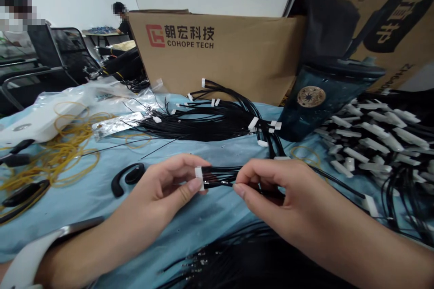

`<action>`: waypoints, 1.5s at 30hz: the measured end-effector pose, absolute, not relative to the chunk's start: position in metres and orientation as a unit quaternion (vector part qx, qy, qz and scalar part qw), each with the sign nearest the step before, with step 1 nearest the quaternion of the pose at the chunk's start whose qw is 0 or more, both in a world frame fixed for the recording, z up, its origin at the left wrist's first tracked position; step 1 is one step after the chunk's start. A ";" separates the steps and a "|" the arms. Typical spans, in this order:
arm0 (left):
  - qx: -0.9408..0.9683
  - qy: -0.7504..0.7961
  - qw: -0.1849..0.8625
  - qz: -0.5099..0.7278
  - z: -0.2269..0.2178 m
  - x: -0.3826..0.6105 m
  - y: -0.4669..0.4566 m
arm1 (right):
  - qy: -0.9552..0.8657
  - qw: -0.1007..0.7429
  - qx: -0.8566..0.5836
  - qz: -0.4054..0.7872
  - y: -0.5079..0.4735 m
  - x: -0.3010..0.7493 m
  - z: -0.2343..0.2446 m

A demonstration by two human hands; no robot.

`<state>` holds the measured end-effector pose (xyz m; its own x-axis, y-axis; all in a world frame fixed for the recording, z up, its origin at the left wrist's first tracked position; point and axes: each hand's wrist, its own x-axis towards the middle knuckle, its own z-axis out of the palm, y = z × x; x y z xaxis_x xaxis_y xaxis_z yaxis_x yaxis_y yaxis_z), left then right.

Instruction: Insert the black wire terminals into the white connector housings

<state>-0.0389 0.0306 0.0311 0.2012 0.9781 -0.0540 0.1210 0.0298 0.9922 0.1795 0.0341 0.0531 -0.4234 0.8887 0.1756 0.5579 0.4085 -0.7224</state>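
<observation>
A white plastic connector (199, 177) is pinched between the thumb and fingers of my left hand (169, 185). Several black wires (220, 170) run from it to the right. My right hand (271, 185) is closed on a black wire whose small metal terminal lies close to the connector's right side; whether its tip is inside cannot be made out. The other wires pass behind my right fingers. Below my hands lies a bundle of loose black wires (251, 257) with bare metal terminals at its left end.
Behind my hands sit black wires with white connectors (203, 119) before a cardboard box (224, 63). A dark tumbler (305, 104) and a pile of white connectors (376, 131) stand right. Yellow rubber bands (68, 149) and black earphones (118, 183) lie left on blue cloth (152, 244). People sit beyond.
</observation>
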 end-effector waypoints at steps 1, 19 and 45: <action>0.570 0.483 0.528 0.403 0.031 -0.039 0.031 | -0.793 0.282 -0.456 0.291 0.034 0.179 0.054; 0.582 0.481 0.534 0.382 0.033 -0.036 0.031 | -0.804 0.299 -0.442 0.262 0.033 0.174 0.043; 0.594 0.500 0.517 0.361 0.034 -0.034 0.030 | -0.738 0.294 -0.472 0.381 0.030 0.171 0.034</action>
